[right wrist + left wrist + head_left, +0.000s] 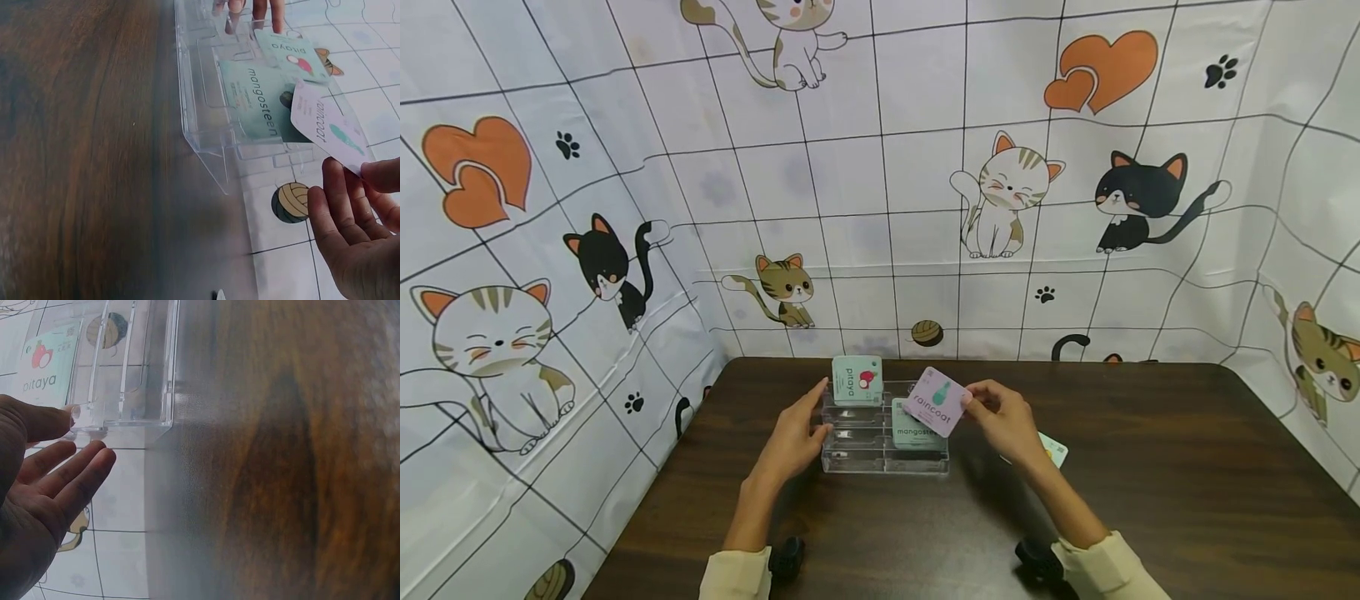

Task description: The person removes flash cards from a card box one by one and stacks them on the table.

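My right hand [1006, 421] pinches a purple card [937, 402] printed "raincoat" at its edge, between thumb and fingers. The card is tilted and overlaps a green "mangosteen" card [913, 432] in the right side of a clear tiered rack [854, 461]. A green "pitaya" card [50, 369] leans in the rack's back left slot. At the rack's left side is my left hand [790, 442], its thumb touching the rack's edge in the left wrist view [50, 500] and its fingers fairly straight.
Partly hidden under my right wrist, another card [1054, 450] lies on the dark wooden table [1150, 467]. A white sheet [917, 208] with printed cats and grid lines hangs behind the table and along its sides.
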`<state>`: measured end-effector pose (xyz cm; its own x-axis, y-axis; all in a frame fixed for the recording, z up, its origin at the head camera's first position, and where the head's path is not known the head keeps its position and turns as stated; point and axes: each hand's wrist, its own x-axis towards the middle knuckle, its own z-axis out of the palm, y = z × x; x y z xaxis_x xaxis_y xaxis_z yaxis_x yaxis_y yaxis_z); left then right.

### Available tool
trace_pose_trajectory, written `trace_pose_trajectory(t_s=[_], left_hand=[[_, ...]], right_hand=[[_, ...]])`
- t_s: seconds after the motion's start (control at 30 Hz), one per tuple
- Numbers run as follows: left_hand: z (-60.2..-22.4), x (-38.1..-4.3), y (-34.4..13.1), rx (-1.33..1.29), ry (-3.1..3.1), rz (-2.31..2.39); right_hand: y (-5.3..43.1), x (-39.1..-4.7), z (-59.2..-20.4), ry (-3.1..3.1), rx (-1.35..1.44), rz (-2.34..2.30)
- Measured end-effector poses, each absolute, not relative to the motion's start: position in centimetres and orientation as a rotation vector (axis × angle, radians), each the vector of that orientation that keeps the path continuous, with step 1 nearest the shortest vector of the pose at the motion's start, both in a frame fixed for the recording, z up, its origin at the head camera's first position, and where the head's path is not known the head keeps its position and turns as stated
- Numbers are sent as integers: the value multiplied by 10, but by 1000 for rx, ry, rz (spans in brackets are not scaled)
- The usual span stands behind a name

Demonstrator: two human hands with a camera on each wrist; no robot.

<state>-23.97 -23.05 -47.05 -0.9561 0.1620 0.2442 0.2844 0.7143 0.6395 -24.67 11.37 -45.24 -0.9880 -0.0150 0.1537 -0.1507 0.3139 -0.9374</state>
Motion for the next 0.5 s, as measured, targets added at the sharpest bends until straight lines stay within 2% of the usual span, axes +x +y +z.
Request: trace_pose_trajectory(t_s=[0.5], left_hand=[[-473,-241,-230,-388,-2716,-1064]], right_hand=[[139,-245,-446,-2464,156,1769]])
